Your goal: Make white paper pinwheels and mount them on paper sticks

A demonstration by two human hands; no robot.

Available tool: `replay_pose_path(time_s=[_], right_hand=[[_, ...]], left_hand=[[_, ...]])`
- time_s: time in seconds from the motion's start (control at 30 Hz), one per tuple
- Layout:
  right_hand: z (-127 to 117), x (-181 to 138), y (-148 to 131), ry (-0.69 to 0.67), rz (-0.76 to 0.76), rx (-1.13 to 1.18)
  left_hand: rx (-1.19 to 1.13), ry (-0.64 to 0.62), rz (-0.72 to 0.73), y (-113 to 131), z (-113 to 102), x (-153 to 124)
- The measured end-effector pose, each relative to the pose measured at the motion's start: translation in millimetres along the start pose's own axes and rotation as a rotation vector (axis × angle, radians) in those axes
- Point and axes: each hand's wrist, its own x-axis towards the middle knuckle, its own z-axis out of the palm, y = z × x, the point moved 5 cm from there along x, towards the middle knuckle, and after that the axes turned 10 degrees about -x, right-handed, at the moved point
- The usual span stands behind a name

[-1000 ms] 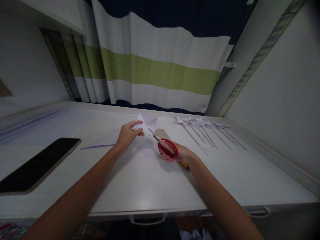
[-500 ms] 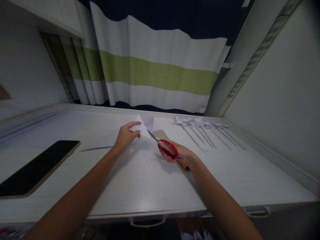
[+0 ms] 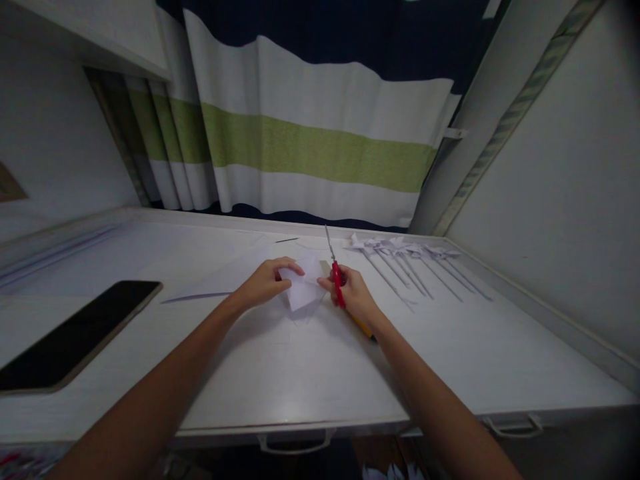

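Over the middle of the white desk, my left hand pinches a small piece of white paper by its left side, thumb and fingers closed on it. My right hand is wrapped round red-handled scissors, whose blades point up and away from the paper. Its fingertips touch the paper's right edge. Beneath my right hand lies a yellow item with a dark end, mostly covered, so its kind is unclear. More white paper rests on the desk beside my left hand.
Several folded paper flowers on thin stems lie at the back right. A black phone is at the left. A thin dark stick lies near the back edge. Behind the desk hangs a striped curtain; walls flank both sides.
The scissors have swung from pointing at the paper to pointing upward. My right fingers have reached the paper, which has come lower and turned; my left hand has shifted right.
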Motion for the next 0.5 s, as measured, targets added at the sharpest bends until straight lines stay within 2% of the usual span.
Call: replay_pose_path(time_s=[0.1,0.23,0.33,0.4,0.5], right_hand=[[4.5,-0.7,0.1,-0.024,0.012,0.065],[1.2,-0.5,2.2,0.151,0.004,0.244],[1.1,-1.7,6.7,0.261,0.031,0.363],[3.8,-2.7,8.1,0.276,0.05,0.386],[9.5,-4.4,7.2,0.25,0.076,0.396]], left_hand=[[0.045,0.051,0.064,2.5,-3.7,1.1],[0.047,0.231,0.047,-1.9,-7.2,0.4],[-0.104,0.16,-0.023,-7.2,12.2,-1.1],[-0.231,0.092,-0.05,-8.9,27.7,-2.1],[-0.309,0.146,-0.062,-11.0,34.9,-2.6]])
